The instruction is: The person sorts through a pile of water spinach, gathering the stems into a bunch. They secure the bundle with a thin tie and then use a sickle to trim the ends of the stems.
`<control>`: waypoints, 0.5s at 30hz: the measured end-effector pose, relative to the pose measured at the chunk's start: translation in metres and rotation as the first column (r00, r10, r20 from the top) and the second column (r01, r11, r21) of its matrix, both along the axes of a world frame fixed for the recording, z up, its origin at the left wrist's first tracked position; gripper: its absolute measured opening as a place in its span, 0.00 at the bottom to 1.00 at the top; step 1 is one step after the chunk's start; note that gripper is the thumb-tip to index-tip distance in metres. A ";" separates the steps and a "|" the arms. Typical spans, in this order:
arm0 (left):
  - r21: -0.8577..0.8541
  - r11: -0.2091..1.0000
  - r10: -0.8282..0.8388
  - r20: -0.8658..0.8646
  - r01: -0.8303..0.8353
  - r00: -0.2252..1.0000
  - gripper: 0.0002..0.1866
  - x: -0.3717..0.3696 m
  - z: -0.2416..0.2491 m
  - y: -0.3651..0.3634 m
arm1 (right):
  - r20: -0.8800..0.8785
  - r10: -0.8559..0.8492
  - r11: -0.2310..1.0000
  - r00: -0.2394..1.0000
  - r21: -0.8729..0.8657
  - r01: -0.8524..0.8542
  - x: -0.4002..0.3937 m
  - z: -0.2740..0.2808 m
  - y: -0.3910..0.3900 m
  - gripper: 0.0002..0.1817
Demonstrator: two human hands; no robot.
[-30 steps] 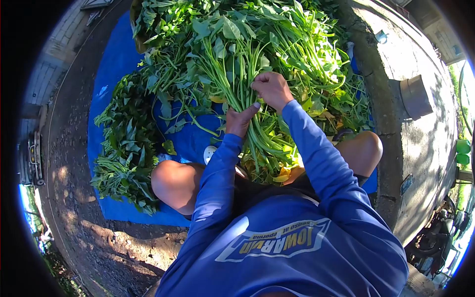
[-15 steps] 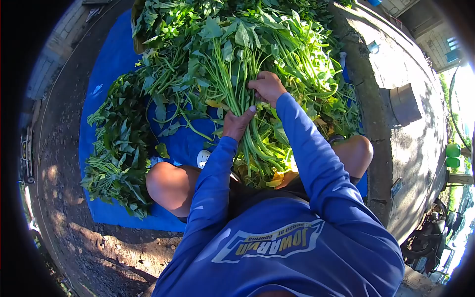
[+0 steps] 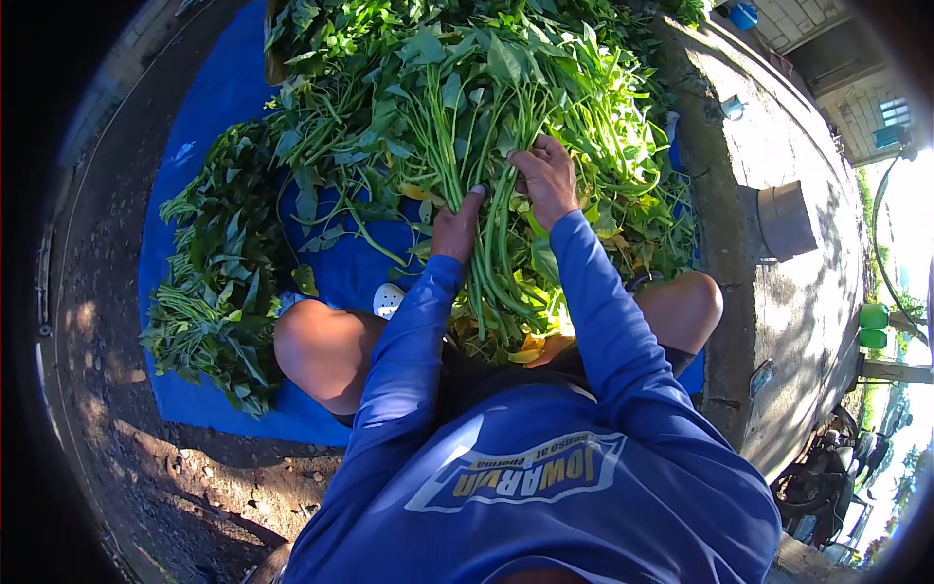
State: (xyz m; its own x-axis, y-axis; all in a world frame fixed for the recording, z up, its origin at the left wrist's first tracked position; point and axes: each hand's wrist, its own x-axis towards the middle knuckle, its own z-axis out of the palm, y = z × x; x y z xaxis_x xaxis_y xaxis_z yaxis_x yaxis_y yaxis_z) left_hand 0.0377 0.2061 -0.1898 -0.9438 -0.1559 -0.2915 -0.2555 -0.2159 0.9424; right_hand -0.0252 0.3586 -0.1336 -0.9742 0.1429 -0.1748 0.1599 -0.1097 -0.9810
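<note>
Long green stems with broad leaves [image 3: 477,127] lie in front of me, their leafy ends pointing away. My left hand [image 3: 456,226] is closed round the left part of the stems, thumb on top. On the right, my right hand [image 3: 546,178] pinches a second clump of stems near its middle, a little farther from my body. The cut stem ends [image 3: 501,287] hang between my knees. A large heap of leafy greens [image 3: 360,117] surrounds the stems, with some yellow leaves [image 3: 530,350] below.
A blue tarp [image 3: 209,107] lies under the greens. Stacked bundles [image 3: 224,282] line its left side. To the right are a concrete ledge [image 3: 725,214] and a round container [image 3: 788,220]. A white perforated shoe [image 3: 387,300] shows beside my left knee.
My hands have moved apart, and the stems between them are now split into two clumps. The right hand's fingers have shifted on the stems. The whole view has shifted slightly.
</note>
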 end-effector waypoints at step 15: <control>-0.113 0.990 -0.067 0.155 0.086 0.986 0.29 -0.003 -0.012 -0.008 | 0.105 0.251 0.943 0.962 0.197 -0.268 -0.026 0.007 -0.020 0.35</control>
